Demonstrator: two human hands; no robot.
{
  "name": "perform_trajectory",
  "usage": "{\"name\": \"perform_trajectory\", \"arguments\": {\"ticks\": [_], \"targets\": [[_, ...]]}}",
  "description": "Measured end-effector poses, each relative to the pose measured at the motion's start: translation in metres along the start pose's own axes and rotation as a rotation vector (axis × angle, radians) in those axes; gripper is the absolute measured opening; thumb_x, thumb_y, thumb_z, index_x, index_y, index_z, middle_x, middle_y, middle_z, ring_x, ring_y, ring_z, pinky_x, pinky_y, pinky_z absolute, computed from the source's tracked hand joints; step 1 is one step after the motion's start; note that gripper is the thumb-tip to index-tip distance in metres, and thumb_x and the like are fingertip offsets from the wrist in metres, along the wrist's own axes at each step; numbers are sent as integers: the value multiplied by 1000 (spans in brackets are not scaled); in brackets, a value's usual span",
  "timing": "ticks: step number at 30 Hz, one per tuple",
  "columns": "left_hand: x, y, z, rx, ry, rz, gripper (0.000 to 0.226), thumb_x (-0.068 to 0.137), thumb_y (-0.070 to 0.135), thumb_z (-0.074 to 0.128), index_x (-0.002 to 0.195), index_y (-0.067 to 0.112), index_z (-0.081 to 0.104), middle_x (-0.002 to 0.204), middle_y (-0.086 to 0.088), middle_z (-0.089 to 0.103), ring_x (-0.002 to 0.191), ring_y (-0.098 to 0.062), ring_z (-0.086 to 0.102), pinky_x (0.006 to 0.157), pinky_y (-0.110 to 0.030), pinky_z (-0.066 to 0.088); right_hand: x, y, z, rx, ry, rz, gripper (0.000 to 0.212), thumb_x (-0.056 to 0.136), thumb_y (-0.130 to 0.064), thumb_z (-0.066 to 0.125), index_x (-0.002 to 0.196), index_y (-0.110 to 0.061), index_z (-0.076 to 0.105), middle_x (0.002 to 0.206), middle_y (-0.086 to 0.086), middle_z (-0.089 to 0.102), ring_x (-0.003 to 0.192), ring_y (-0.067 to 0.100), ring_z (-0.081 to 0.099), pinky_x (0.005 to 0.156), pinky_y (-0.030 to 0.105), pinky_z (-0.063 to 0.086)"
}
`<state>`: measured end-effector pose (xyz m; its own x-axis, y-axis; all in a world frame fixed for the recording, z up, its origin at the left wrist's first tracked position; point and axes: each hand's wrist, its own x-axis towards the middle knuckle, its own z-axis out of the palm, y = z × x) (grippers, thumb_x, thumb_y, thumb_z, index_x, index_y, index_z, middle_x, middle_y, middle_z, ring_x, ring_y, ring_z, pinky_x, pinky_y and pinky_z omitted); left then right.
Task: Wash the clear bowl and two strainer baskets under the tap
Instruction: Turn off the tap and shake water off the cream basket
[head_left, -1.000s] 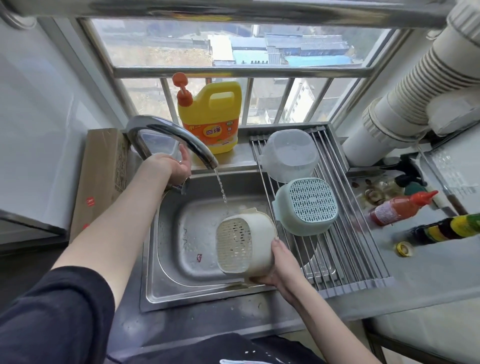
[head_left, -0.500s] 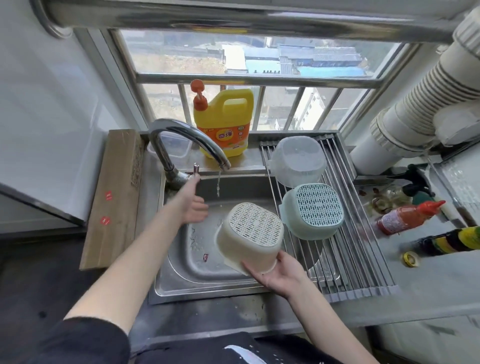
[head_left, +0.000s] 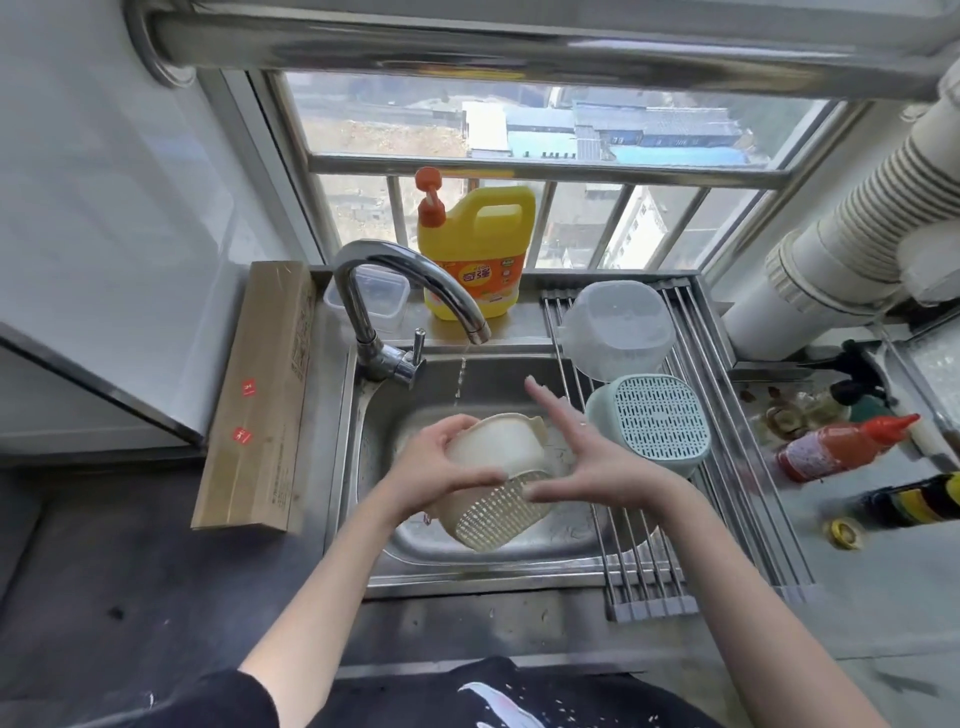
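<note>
Cream strainer basket (head_left: 496, 470) held over the steel sink (head_left: 519, 558), tilted, its perforated base toward me. My left hand (head_left: 441, 470) is curled around its side, thumb across the wall. My right hand (head_left: 587, 457) lies open against its right side, fingers spread, gripping nothing. Tap (head_left: 410, 291) drips behind. Green basket (head_left: 652, 421) and clear bowl (head_left: 615, 327) rest upturned on the rack (head_left: 727, 499).

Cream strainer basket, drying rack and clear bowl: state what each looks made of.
Cream strainer basket: looks like matte opaque plastic, with a moulded grid of holes.
Drying rack: seemingly stainless steel, shiny parallel rods with bright reflections.
Clear bowl: probably translucent frosted plastic; the rack shows faintly through it.
</note>
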<state>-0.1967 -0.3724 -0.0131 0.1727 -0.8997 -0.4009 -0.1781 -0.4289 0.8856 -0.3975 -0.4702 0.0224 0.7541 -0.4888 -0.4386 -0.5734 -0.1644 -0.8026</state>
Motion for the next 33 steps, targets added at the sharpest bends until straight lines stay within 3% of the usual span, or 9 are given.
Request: {"name": "perform_trajectory", "arguments": {"ticks": [6, 10, 13, 17, 19, 22, 27, 29, 33], "targets": [[-6, 0, -6, -83, -35, 84, 50, 63, 16, 86, 103, 36, 63, 105, 9, 66, 97, -9, 62, 76, -14, 51, 19, -9, 19, -477, 290, -107, 86, 55, -44, 86, 127, -32, 41, 115, -5, 43, 110, 22, 43, 93, 34, 40], [-6, -4, -21, -301, 80, 45, 56, 79, 53, 55, 129, 29, 56, 125, 7, 58, 111, -6, 55, 85, -17, 44, -6, -12, 21, -336, 598, -151, 84, 57, -41, 86, 128, -28, 44, 113, -8, 43, 105, 14, 41, 90, 32, 41], [-2, -13, -31, -435, 245, -53, 58, 81, 58, 44, 121, 20, 62, 112, -1, 62, 104, -15, 56, 86, -26, 43, -14, 1, 41, -175, 772, -182, 86, 56, -41, 86, 128, -32, 40, 116, -7, 48, 106, 16, 47, 87, 29, 40], [-2, -24, -29, -373, 277, -159, 31, 98, 37, 40, 114, 23, 62, 114, -1, 62, 106, -17, 55, 90, -32, 40, -4, 24, 70, -322, 622, 40, 88, 60, -38, 86, 135, -25, 44, 122, 8, 52, 113, 26, 47, 95, 34, 42], [-3, -30, -27, -342, 247, -169, 31, 97, 37, 43, 116, 21, 62, 118, 1, 62, 110, -16, 56, 90, -32, 40, -4, 23, 72, -328, 745, -58, 85, 59, -34, 88, 130, -28, 42, 119, 12, 52, 110, 28, 46, 91, 41, 45], [-4, -35, -24, -327, 238, -176, 36, 94, 41, 44, 118, 19, 60, 120, 0, 62, 113, -16, 56, 96, -36, 43, -8, 7, 72, -113, 909, -130, 84, 60, -41, 85, 126, -27, 36, 118, 7, 51, 107, 21, 50, 87, 34, 43], [-3, -30, -17, -300, 128, -270, 44, 97, 47, 36, 129, 20, 52, 127, -1, 54, 116, -21, 53, 99, -40, 42, 7, 5, 72, 152, 755, 236, 73, 67, -50, 78, 129, -25, 47, 112, -7, 58, 98, 9, 54, 84, 27, 43], [-6, -25, -10, -304, 58, -277, 44, 97, 48, 36, 127, 21, 54, 123, 0, 57, 112, -19, 55, 94, -39, 47, 7, 17, 74, 278, 699, 377, 65, 68, -60, 71, 119, -24, 56, 113, -6, 63, 96, 9, 59, 85, 29, 46], [-4, -19, 1, -208, 0, -283, 40, 94, 47, 46, 122, 20, 55, 112, -4, 60, 95, -18, 60, 70, -29, 53, -8, 38, 75, 424, 697, 501, 94, 58, -83, 56, 124, -17, 51, 121, 0, 60, 111, 19, 58, 97, 48, 46]]}}
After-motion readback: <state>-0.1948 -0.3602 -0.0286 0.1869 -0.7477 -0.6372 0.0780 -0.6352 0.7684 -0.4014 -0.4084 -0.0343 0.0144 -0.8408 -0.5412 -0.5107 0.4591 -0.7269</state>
